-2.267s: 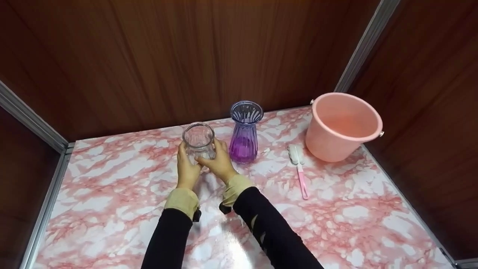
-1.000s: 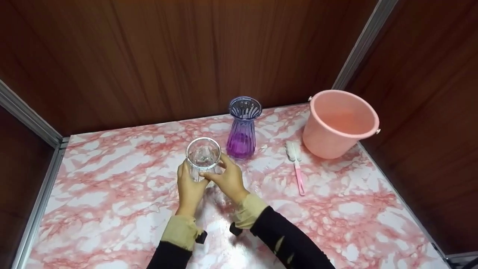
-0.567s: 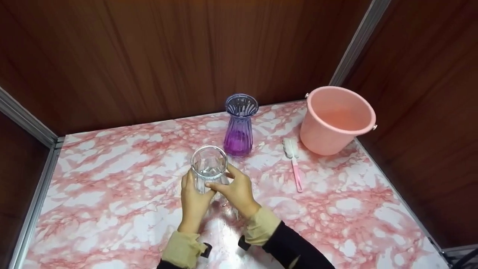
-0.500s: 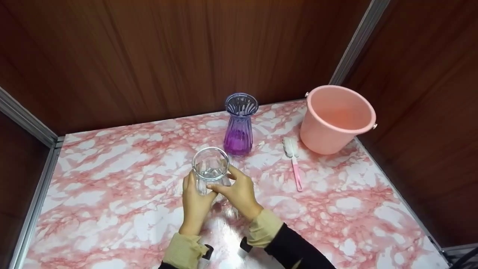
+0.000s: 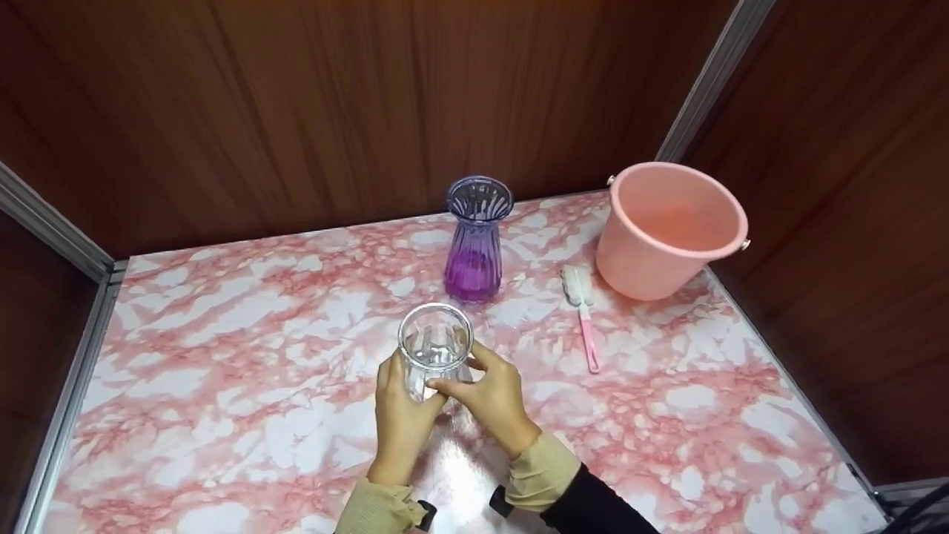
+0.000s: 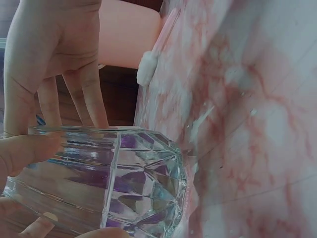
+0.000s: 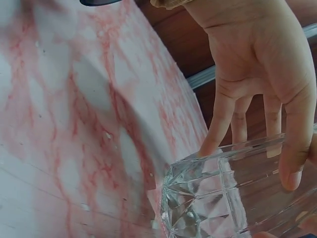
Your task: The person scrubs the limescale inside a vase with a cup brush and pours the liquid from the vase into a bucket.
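A clear glass vase [image 5: 436, 360] with a round rim and faceted base stands upright between both hands, its mouth up. My left hand [image 5: 404, 415] grips its left side, and my right hand [image 5: 491, 397] grips the right, thumb across the near face. In the left wrist view the base of the glass vase [image 6: 148, 183] is at the tabletop or just above it; I cannot tell which. Behind it stands a ribbed purple glass vase [image 5: 474, 256], untouched. A sponge-headed bottle brush [image 5: 584, 319] with a pink handle lies to the right.
A pink bucket [image 5: 656, 274] stands at the back right, beyond the brush. The marbled red-and-white table [image 5: 222, 356] is bounded by brown wooden panels [image 5: 296, 111] at the back and sides. Several wet-looking specks lie on the tabletop.
Both hands have drawn the clear glass vase nearer and a little to the right, away from beside the purple vase. The grip stays on both sides. Brush and bucket have stayed in place.
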Tool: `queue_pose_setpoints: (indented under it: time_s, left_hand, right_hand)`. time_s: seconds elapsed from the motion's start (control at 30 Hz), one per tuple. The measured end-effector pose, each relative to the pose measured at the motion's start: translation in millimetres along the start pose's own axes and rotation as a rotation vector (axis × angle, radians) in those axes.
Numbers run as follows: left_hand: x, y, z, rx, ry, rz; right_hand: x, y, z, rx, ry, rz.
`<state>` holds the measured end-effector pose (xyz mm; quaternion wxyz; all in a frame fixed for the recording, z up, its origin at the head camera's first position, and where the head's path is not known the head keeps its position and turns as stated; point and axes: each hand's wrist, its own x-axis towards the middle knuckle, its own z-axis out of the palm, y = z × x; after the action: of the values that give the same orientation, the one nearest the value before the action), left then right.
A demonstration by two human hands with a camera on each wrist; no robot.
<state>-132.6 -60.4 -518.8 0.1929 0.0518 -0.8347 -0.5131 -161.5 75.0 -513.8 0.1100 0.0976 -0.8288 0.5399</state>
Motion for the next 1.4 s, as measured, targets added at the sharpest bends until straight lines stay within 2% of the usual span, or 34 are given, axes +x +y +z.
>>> queue_pose_setpoints:
  time_s: [0.23, 0.47, 0.6, 0.77, 0.87, 0.93, 1.03, 1.1, 1.23, 1.4]
  left_hand:
    - [-5.2, 1.7, 1.8, -0.016, -0.012, -0.036]
    - [-8.8, -5.0, 4.3, -0.012, 0.017, 0.011]
    - [-11.0, -9.4, 6.0, 0.024, 0.027, 0.033]
    - [-9.4, -11.8, 4.0, 0.118, -0.017, 0.018]
    - [-3.6, -14.0, 2.5, 0.162, -0.053, 0.066]
    - [3.0, -17.6, 3.7, 0.130, -0.080, 0.124]
    - [12.2, -27.6, 9.7, 0.011, -0.128, 0.176]
    - [14.9, -35.0, 14.1, -0.075, -0.141, 0.164]
    - [13.1, -44.7, 19.4, -0.177, -0.129, 0.127]
    - [14.2, -47.0, 24.3, -0.232, -0.142, 0.161]
  right_hand:
    - [-5, 0, -3, -0.019, 0.014, 0.023]
    - [-10, 3, -1, 0.008, 0.021, 0.029]
    - [-11, 3, 0, 0.028, 0.012, 0.031]
    - [-10, 4, 0, 0.016, 0.009, 0.034]
    - [-10, 4, 1, -0.008, 0.011, 0.026]
    - [-10, 4, 1, -0.025, 0.016, 0.012]
    - [-11, 3, 2, -0.052, 0.028, -0.011]
    - [-12, 3, 3, -0.071, 0.029, -0.019]
    - [-14, 5, 5, -0.095, 0.022, -0.035]
    - [-14, 7, 2, -0.093, 0.048, -0.058]
